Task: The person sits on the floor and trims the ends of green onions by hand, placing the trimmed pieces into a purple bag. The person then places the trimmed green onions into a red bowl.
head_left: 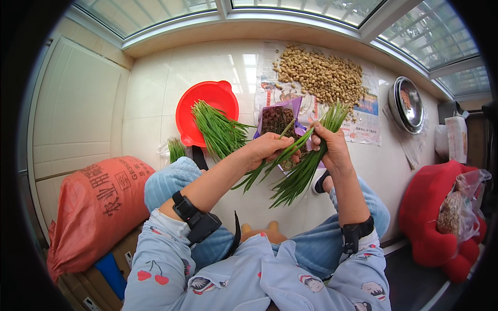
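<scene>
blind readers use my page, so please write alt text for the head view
The right hand holds a bundle of long greens while the left hand holds a few stalks beside it. More greens overhang a red basin to the left; peanuts lie on newspaper beyond.

Bright daylight from the windows up top, panes pale; glare streaks on the floor tiles, shadows soft. Your left hand and right hand read clearly. Fisheye bows the door; your rim's black.
</scene>
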Action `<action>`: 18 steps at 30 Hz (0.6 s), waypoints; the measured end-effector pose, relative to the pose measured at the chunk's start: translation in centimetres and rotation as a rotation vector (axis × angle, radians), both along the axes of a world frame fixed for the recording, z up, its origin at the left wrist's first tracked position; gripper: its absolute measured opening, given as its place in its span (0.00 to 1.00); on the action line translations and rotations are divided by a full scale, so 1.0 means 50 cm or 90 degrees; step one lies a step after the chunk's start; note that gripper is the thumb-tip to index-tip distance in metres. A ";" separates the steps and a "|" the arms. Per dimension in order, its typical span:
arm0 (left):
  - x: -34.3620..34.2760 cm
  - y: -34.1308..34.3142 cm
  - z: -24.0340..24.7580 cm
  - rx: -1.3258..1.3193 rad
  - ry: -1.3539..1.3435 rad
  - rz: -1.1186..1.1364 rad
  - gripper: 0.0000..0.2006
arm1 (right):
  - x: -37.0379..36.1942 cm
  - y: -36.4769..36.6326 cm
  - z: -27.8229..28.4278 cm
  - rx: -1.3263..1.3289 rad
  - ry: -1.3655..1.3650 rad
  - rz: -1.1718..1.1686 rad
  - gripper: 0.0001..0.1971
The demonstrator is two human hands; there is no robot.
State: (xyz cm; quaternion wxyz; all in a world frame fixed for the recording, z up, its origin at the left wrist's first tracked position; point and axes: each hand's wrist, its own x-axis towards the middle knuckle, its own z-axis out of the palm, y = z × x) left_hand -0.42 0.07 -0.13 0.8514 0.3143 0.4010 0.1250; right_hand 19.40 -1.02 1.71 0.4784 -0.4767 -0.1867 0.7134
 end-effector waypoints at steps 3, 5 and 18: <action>-0.011 0.004 -0.001 -0.028 -0.033 -0.033 0.15 | 0.043 0.009 0.003 0.026 0.043 -0.054 0.07; -0.022 0.004 -0.003 -0.033 -0.036 -0.047 0.15 | 0.071 0.015 0.002 0.027 0.081 -0.095 0.06; -0.068 -0.006 -0.019 -0.003 -0.025 -0.064 0.10 | 0.174 0.017 -0.015 0.036 0.234 -0.172 0.05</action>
